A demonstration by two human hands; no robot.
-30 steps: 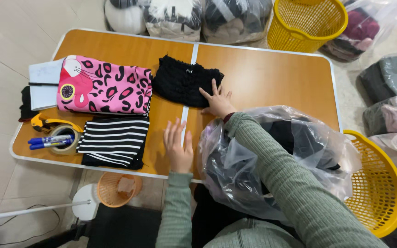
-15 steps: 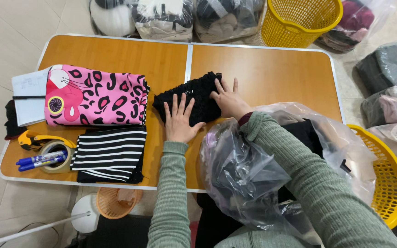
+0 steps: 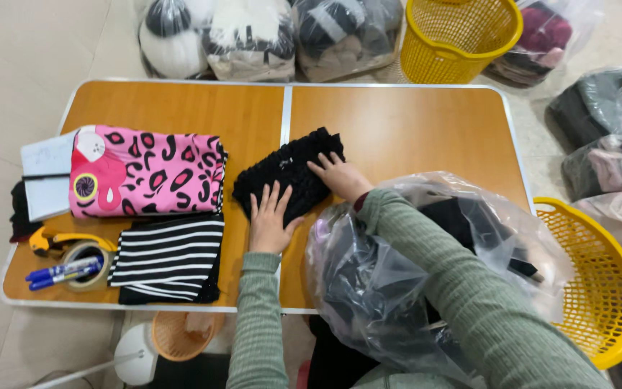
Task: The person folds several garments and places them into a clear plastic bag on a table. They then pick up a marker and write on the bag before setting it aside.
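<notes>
Both our hands flat, fingers spread, gripping nothing: left hand [image 3: 269,220] and right hand [image 3: 340,175] press on the black garment [image 3: 287,173] mid-bench [image 3: 412,130]. Pink leopard-print fold [image 3: 145,173] and striped fold [image 3: 168,258] lie left; clear bag of clothes [image 3: 390,281] sits under our right arm.

Pink leopard-print cloth [image 3: 145,173] at nine o'clock; striped cloth [image 3: 168,258] below it; yellow basket [image 3: 461,36] at one o'clock; tape dispenser [image 3: 73,251], apparently.

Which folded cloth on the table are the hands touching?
The black ruffled garment in the middle: both the left hand and right hand press on it. The pink patterned one and striped one lie untouched.
</notes>
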